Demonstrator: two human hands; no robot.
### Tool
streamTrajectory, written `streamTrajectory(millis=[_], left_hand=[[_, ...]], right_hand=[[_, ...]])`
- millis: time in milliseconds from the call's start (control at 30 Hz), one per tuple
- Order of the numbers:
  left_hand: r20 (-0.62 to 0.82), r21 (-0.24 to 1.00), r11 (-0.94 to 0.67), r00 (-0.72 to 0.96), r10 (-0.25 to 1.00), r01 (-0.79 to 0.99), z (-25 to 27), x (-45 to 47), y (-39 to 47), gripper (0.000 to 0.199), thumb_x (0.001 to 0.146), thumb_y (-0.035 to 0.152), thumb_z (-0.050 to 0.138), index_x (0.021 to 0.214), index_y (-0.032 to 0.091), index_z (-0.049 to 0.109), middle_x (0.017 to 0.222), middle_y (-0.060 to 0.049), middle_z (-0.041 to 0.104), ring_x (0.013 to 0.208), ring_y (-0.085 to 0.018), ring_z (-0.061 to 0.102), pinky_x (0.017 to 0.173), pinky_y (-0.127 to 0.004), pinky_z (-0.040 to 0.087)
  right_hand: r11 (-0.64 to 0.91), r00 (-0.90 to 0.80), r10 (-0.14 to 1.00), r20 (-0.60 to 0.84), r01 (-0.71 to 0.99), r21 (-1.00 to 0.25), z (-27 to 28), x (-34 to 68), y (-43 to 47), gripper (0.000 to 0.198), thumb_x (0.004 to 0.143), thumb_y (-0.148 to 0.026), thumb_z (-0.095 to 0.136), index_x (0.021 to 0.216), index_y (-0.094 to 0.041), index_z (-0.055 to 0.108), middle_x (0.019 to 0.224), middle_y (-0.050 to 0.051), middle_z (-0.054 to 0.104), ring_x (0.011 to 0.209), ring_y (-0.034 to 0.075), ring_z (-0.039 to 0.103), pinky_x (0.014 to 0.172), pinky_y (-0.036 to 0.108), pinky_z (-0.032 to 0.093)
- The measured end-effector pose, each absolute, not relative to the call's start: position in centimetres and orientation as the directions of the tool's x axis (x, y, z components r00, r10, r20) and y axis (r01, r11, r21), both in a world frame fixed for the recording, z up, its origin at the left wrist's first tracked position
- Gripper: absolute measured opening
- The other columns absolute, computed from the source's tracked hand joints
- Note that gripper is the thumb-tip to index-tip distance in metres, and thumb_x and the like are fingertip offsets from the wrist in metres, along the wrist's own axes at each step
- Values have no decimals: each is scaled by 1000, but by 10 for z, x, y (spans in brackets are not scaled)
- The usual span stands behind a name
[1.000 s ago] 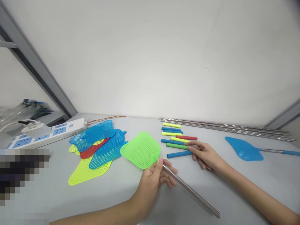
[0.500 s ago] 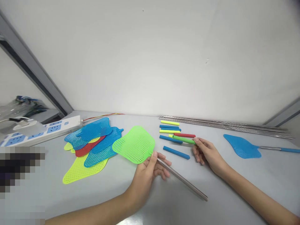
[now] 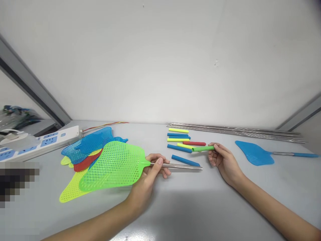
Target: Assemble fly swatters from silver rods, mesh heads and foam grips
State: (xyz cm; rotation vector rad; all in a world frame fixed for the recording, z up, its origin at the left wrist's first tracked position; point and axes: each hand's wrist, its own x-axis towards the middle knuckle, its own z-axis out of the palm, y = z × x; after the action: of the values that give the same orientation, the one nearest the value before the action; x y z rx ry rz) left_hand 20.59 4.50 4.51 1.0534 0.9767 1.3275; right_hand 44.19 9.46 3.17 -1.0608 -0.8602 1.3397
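My left hand point(image 3: 152, 172) is closed round the metal rod of a green fly swatter point(image 3: 112, 167), gripping it just below the mesh head. The swatter's head points left and its bare rod end points right. Between the thumb and fingers of my right hand point(image 3: 223, 159) is a green handle sleeve point(image 3: 202, 148), its hollow end facing left toward the rod, with a gap between them. Below and behind the sleeve lie a blue handle sleeve point(image 3: 185, 160), a red handle sleeve point(image 3: 194, 143) and several blue and yellow ones.
Loose swatter heads in blue point(image 3: 94, 140), red point(image 3: 87, 161) and yellow point(image 3: 72, 189) overlap at left, beside a white power strip point(image 3: 71, 134). Thin metal rods point(image 3: 235, 131) lie along the wall. A blue fly swatter point(image 3: 253, 153) with a handle rests at right.
My left hand has turned the green swatter, so its rod now lies nearly level and points right. My right hand has lifted the green sleeve slightly and tilted its open end toward the rod.
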Motion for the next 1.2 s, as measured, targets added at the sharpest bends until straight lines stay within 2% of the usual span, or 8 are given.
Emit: streamTrajectory(millis=[133,333,500,733,867,1033,1200], left_hand=[[99,977,-92,30,995,-194,45,205,35,16,86,28,47,90,19,60,83,-2,56,67,-13,57,69,-27,45],[243,959,-240,0,970,-153,48,213,20,31,85,41,45,98,22,65,112,-7,50,84,-21,60,73,-29,49],[224,967,-219,27,974,-132,46,214,18,35,84,45,44,102,22,64,110,-9,56,89,-25,60,71,-31,52],[171,975,-167,13,985,-145,41,212,20,37,82,47,46,102,20,63,105,-10,61,86,-25,61,72,-34,51],[166,978,-164,3,986,-131,45,213,18,37,80,47,49,99,20,65,106,-10,61,83,-24,62,72,-33,50],[145,979,-145,-10,989,-141,50,217,18,37,80,47,50,98,20,65,96,-9,65,75,-21,62,73,-32,49],[136,988,-136,-1,991,-69,53,220,20,33,78,45,52,94,20,68,103,-9,63,74,-21,62,66,-28,48]], right_hand=[[-11,165,983,-81,-382,-924,32,442,94,12,73,-30,58,76,-19,54,57,-4,43,45,8,44,34,16,32],[46,260,963,-73,-424,-905,28,444,95,12,71,-31,58,72,-20,52,55,-6,35,44,8,40,34,17,31],[32,241,967,-78,-422,-906,29,442,95,13,71,-30,59,71,-19,53,56,-6,36,44,7,40,34,16,30],[22,199,978,-63,-396,-918,31,439,92,13,71,-31,59,73,-19,55,56,-5,37,44,7,41,33,16,29],[13,194,979,-66,-382,-924,30,440,93,13,72,-32,58,74,-20,55,56,-5,38,44,8,41,33,16,28],[2,174,983,-66,-363,-932,30,440,94,14,74,-33,57,77,-20,54,56,-5,39,43,8,41,33,17,28],[-5,135,989,-55,-350,-937,31,442,95,17,77,-39,53,79,-22,51,52,-6,39,42,8,41,33,16,28]])
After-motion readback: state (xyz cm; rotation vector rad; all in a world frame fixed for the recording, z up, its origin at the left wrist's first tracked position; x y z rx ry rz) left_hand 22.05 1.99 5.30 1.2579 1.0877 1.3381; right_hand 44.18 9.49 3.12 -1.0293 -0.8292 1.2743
